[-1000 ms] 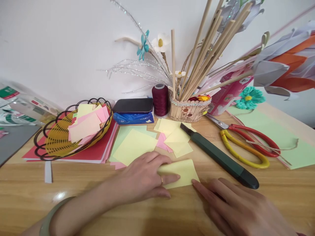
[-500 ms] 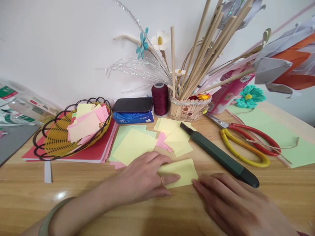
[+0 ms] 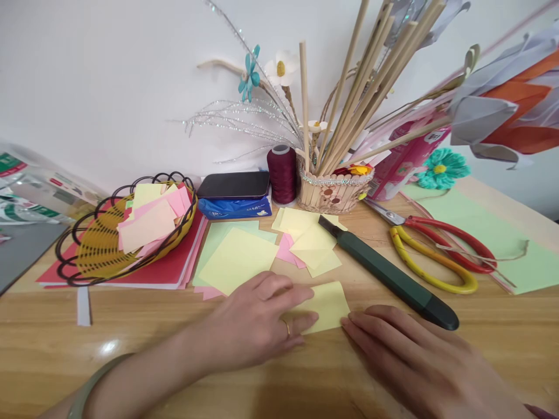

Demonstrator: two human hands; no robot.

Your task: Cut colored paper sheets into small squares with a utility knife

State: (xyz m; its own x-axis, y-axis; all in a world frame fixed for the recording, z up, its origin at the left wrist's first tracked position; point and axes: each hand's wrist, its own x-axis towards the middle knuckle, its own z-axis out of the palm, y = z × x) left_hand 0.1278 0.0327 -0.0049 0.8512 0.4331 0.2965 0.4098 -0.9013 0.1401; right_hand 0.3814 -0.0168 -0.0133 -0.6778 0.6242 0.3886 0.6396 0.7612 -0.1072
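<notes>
A folded piece of pale yellow paper [image 3: 328, 305] lies on the wooden table between my hands. My left hand [image 3: 257, 320], with a ring on one finger, rests over its left part, fingers stretched out and apart. At the paper's lower right corner, the thumb and fingertips of my right hand [image 3: 406, 355] are pressed together on the edge. Just beyond are loose yellow sheets [image 3: 240, 259] on green and pink ones, and smaller yellow pieces [image 3: 317, 250] by a pink scrap [image 3: 289, 250]. A dark green cutter knife [image 3: 388, 270] lies slantwise past my right hand.
Scissors [image 3: 437, 250] with red and yellow handles lie at right on green paper. At left, a woven basket [image 3: 100, 238] of paper strips sits on red sheets. Behind stand a blue tissue pack [image 3: 236, 208] under a phone [image 3: 233, 185], a maroon thread spool [image 3: 282, 174] and a stick-filled holder [image 3: 323, 195].
My left hand's upper finger has slid right across the paper and lifted slightly, with the fingers more spread. My right hand stays at the corner. The view has shifted slightly.
</notes>
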